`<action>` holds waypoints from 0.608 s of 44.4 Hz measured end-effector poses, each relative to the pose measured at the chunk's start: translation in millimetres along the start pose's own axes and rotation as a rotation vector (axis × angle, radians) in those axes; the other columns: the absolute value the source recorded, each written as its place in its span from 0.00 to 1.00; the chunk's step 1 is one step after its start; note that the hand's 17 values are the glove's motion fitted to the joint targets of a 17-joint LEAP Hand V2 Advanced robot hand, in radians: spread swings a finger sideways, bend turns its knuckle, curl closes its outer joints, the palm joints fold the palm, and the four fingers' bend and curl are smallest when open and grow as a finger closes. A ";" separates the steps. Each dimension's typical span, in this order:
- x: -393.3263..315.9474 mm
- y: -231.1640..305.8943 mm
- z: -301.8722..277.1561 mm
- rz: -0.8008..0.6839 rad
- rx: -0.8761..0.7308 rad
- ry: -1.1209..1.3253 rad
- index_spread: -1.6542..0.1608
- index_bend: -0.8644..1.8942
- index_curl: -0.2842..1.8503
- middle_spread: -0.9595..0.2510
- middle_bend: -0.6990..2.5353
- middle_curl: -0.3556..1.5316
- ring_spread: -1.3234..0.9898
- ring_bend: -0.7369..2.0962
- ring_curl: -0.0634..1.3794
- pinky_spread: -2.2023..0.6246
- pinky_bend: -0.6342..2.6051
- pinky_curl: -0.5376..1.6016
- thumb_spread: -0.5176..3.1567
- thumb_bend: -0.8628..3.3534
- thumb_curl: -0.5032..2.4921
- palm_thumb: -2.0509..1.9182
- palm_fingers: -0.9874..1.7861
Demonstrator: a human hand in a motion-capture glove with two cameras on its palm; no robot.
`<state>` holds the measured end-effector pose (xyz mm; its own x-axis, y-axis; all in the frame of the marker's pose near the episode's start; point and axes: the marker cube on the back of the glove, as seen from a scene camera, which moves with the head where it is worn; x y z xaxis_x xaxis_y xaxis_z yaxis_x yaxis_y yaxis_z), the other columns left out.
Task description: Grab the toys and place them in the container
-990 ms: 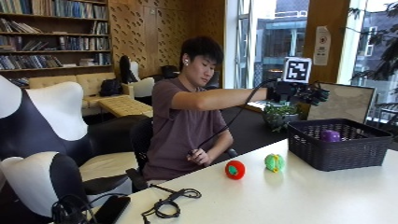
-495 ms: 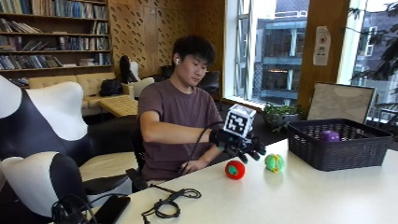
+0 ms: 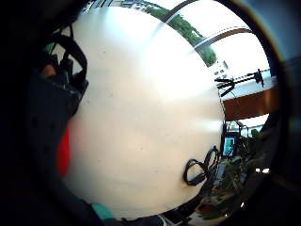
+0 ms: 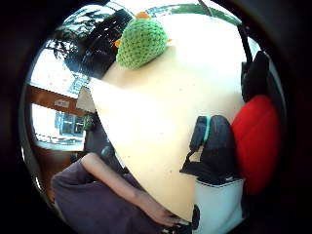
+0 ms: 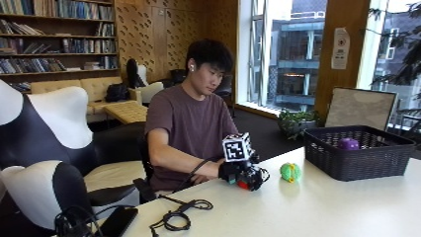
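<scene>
Resting on the white table in front of the seated person, the gloved right hand covers the red toy, of which only a small patch of red shows beneath the glove in the outside view. The thumb-side palm view shows that toy filling the space right beside the glove's padded fingers, which appear to curl against it, though the view is too cramped to be sure the grasp has fully wrapped it. The green knitted toy lies on the table just beside the hand, between it and the dark woven basket. A purple toy sits inside the basket. A coiled black cable lies on the table's near end, next to a dark phone.
</scene>
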<state>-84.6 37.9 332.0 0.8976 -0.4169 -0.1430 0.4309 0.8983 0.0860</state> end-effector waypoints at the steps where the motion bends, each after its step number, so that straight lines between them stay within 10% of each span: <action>1: -7.3 -3.0 -1.3 0.063 0.027 -0.056 0.78 0.40 0.26 0.69 0.34 0.32 0.49 0.50 0.33 0.72 0.44 0.40 0.53 0.24 0.25 0.59 0.70; 12: -3.0 -34.2 -0.9 0.112 -0.036 -0.252 0.76 0.53 0.36 0.61 0.46 0.41 0.44 0.60 0.45 0.66 0.46 0.44 0.45 0.25 0.32 0.65 0.85; 27: 24.8 -114.3 -101.3 0.148 -0.071 -0.253 0.78 0.67 0.47 0.62 0.58 0.52 0.42 0.68 0.52 0.65 0.49 0.48 0.38 0.24 0.37 0.66 0.79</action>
<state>-121.1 -61.1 218.8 0.9486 -0.2939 0.1169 0.2940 0.9557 0.0174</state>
